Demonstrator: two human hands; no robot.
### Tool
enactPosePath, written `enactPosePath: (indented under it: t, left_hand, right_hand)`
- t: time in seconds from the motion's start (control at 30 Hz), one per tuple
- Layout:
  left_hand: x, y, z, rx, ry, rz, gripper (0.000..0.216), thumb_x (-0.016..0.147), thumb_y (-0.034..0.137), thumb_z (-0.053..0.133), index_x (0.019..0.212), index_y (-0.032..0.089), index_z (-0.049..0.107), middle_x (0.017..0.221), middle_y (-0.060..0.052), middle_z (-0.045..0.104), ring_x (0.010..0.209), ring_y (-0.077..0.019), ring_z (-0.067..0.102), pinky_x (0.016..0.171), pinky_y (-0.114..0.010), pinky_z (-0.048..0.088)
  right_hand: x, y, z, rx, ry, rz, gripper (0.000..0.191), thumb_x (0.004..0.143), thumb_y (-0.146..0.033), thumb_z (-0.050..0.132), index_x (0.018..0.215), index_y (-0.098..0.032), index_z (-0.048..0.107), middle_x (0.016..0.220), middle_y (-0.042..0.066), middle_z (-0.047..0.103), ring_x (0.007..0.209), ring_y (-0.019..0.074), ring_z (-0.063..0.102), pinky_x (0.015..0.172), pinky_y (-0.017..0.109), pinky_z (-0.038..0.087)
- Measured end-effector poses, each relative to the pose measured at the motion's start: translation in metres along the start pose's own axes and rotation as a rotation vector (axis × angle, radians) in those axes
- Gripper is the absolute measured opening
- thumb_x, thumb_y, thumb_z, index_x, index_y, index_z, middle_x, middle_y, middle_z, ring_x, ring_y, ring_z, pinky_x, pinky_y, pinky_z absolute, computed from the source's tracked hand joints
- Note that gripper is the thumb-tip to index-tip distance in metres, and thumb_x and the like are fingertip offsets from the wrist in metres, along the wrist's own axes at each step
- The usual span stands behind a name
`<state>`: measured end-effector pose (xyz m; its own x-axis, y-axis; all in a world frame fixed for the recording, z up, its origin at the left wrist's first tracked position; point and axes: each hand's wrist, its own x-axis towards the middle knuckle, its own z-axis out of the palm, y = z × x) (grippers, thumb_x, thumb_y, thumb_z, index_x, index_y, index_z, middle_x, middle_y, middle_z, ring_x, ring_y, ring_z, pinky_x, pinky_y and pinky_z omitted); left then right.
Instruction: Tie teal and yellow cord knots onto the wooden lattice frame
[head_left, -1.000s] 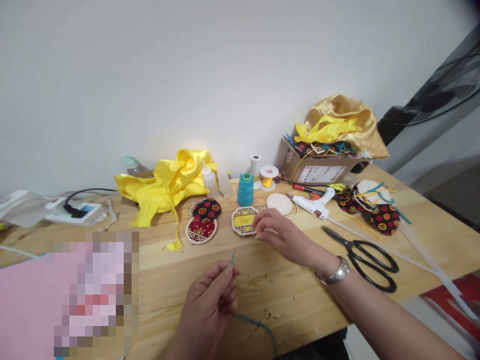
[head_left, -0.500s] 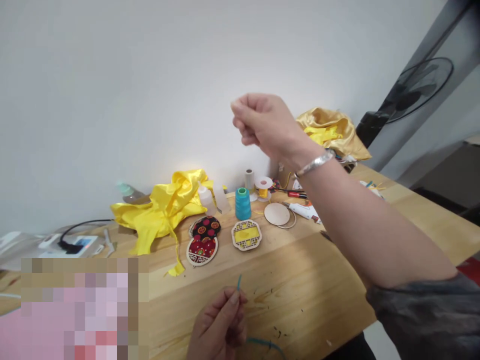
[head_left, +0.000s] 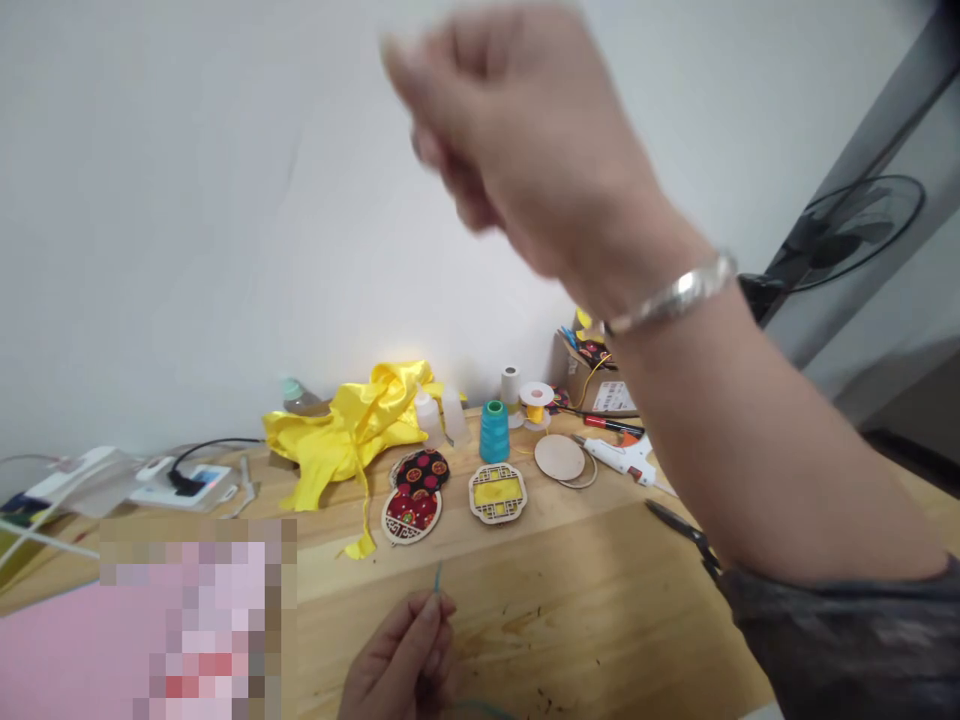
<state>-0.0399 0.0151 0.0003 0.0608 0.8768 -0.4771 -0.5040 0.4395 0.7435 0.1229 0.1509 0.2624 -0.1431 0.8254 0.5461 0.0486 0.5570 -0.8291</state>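
My left hand [head_left: 409, 655] is low over the wooden table, thumb and fingers pinched on a teal cord [head_left: 438, 578]. One end of the cord sticks up above the fingertips, and another stretch lies below the hand. High in front of the wall, my right hand [head_left: 517, 130] is blurred, its thumb and fingers pressed together. Whatever is in that pinch is too fine or blurred to make out. Beyond my left hand lie a gourd-shaped fabric ornament [head_left: 414, 500] and a wooden lattice frame with yellow cloth [head_left: 498, 494]. A cone of teal thread [head_left: 495, 432] stands behind the frame.
Yellow satin cloth [head_left: 341, 440] and squeeze bottles [head_left: 427, 415] stand against the wall. A wooden disc [head_left: 559, 457], a glue gun [head_left: 619, 455] and scissors [head_left: 681, 525] lie to the right. A power strip [head_left: 184, 485] with cables is at the left.
My right hand has risen and come nearer the camera, still pinched. My left hand keeps its hold on the teal cord. The view has shifted slightly, showing the scissors more fully.
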Motion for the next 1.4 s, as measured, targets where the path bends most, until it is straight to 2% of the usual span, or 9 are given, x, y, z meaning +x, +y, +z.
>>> enactPosePath:
  t: [0.07,0.13,0.23,0.33,0.5,0.7,1.07,1.23,1.4]
  left_hand:
    - [-0.003,0.000,0.004,-0.017,0.076,0.056,0.031,0.052,0.037,0.080,0.067,0.013,0.066,0.043,0.007,0.041,0.040,-0.0037,0.031,0.038,-0.016,0.024]
    - [-0.005,-0.001,0.011,-0.012,0.147,0.098,0.029,0.055,0.034,0.079,0.071,0.013,0.067,0.049,0.003,0.050,0.043,-0.0043,0.036,0.039,-0.015,0.026]
    - [-0.007,-0.008,0.023,-0.023,0.154,0.114,0.026,0.058,0.032,0.077,0.074,0.013,0.068,0.062,-0.002,0.062,0.044,-0.0030,0.032,0.039,-0.014,0.025]
    - [-0.007,-0.018,0.037,-0.024,0.049,0.045,0.023,0.066,0.031,0.072,0.073,0.010,0.069,0.070,-0.006,0.064,0.044,-0.0015,0.022,0.038,-0.014,0.020]
    - [-0.004,-0.029,0.050,-0.051,-0.032,-0.038,0.017,0.068,0.027,0.070,0.069,0.010,0.069,0.053,0.005,0.042,0.045,-0.0029,0.018,0.039,-0.015,0.018]
    - [-0.002,-0.030,0.048,-0.040,-0.003,-0.053,0.019,0.070,0.028,0.069,0.074,0.010,0.071,0.051,0.007,0.034,0.046,-0.0038,0.018,0.040,-0.016,0.018]
    - [0.003,-0.027,0.051,0.034,0.069,-0.011,0.025,0.066,0.033,0.072,0.077,0.011,0.073,0.051,0.004,0.043,0.045,-0.0038,0.027,0.041,-0.017,0.024]
    - [0.004,-0.027,0.051,0.042,0.027,-0.005,0.027,0.069,0.034,0.069,0.080,0.010,0.073,0.046,0.009,0.026,0.045,-0.0045,0.020,0.041,-0.017,0.022]
    - [0.003,-0.027,0.051,0.064,0.031,0.009,0.028,0.070,0.035,0.068,0.080,0.010,0.072,0.046,0.009,0.024,0.046,-0.0051,0.020,0.041,-0.018,0.021]
  right_hand:
    - [-0.036,0.025,0.004,-0.272,-0.160,-0.098,0.033,0.084,-0.026,0.040,0.060,-0.007,0.051,0.052,-0.008,0.040,0.049,-0.0020,0.044,0.048,0.011,0.023]
    - [-0.079,0.055,0.008,-0.383,-0.171,-0.031,0.031,0.082,-0.026,0.050,0.055,-0.012,0.046,0.049,-0.007,0.040,0.047,0.0006,0.037,0.045,0.014,0.025]
    - [-0.147,0.097,0.012,-0.402,-0.120,0.113,0.026,0.086,-0.023,0.048,0.061,-0.015,0.043,0.054,-0.006,0.043,0.052,0.0045,0.039,0.048,0.017,0.030]
    - [-0.206,0.123,0.017,-0.487,-0.089,0.240,0.020,0.088,-0.022,0.044,0.069,-0.017,0.046,0.059,-0.004,0.049,0.054,0.0075,0.043,0.051,0.020,0.032]
    - [-0.263,0.143,0.026,-0.711,-0.141,0.139,0.015,0.090,-0.021,0.039,0.081,-0.019,0.050,0.070,0.001,0.058,0.062,0.0136,0.052,0.056,0.025,0.036]
    - [-0.281,0.149,0.031,-0.875,-0.126,-0.032,0.017,0.092,-0.020,0.033,0.092,-0.019,0.050,0.074,0.003,0.059,0.065,0.0143,0.054,0.059,0.025,0.038]
    - [-0.287,0.150,0.037,-0.845,-0.163,0.027,0.022,0.091,-0.018,0.028,0.082,-0.022,0.047,0.069,0.001,0.059,0.058,0.0158,0.054,0.052,0.026,0.038]
    - [-0.282,0.146,0.036,-0.856,-0.140,-0.009,0.025,0.092,-0.019,0.025,0.080,-0.021,0.047,0.067,0.001,0.060,0.056,0.0144,0.055,0.050,0.025,0.037]
    - [-0.284,0.147,0.036,-0.870,-0.131,-0.037,0.027,0.093,-0.020,0.023,0.080,-0.021,0.047,0.065,0.000,0.059,0.054,0.0142,0.054,0.050,0.025,0.035]
